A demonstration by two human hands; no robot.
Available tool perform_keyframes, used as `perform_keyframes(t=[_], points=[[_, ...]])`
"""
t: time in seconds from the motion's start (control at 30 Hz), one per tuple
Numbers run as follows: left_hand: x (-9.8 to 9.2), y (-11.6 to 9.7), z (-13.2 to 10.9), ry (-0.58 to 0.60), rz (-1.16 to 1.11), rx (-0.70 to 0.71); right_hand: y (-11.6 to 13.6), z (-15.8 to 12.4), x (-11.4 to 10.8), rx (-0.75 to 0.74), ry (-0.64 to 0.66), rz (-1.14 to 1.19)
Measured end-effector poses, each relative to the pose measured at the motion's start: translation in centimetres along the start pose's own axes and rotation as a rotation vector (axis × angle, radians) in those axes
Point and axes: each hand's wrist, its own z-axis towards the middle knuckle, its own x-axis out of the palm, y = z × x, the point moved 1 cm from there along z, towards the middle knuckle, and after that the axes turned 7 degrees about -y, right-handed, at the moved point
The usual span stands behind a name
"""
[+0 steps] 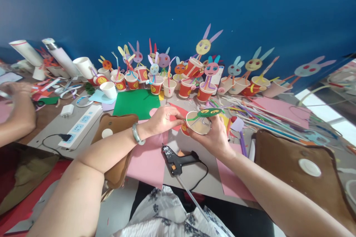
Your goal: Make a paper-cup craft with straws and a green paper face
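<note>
A paper cup (199, 125) is tilted with its open mouth facing me, and my right hand (213, 135) is wrapped round its side. Over its rim rests a green paper face (210, 112) with yellow eyes, and a green strip shows inside the cup. My left hand (168, 118) is pinched at the cup's left edge; whatever lies between those fingertips is too small to make out. Just below the hands, a black glue gun (178, 160) lies on the table over the front edge, beside pink paper (147, 157).
Several cups with paper rabbit faces (207, 90) line the blue wall. Green paper (136, 103), a power strip (80, 127) and brown pouches (303, 166) lie around. Many coloured strips (258, 118) cover the right side. Another person's arm (19, 118) is at the far left.
</note>
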Motion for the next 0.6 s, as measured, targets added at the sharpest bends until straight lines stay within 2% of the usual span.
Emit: perform_keyframes(t=[0.2,0.43,0.6], points=[[-0.14,-0.13,0.11,0.01,0.055,0.016,0.05,-0.03,-0.06,-0.012,0.005,-0.016],[0.25,0.07,-0.13,-0.044,0.032,-0.003,-0.15,0.17,-0.1,0.046,0.002,-0.009],[0.25,0.22,-0.11,-0.014,-0.016,-0.035,-0.25,0.28,-0.06,0.077,0.015,0.004]])
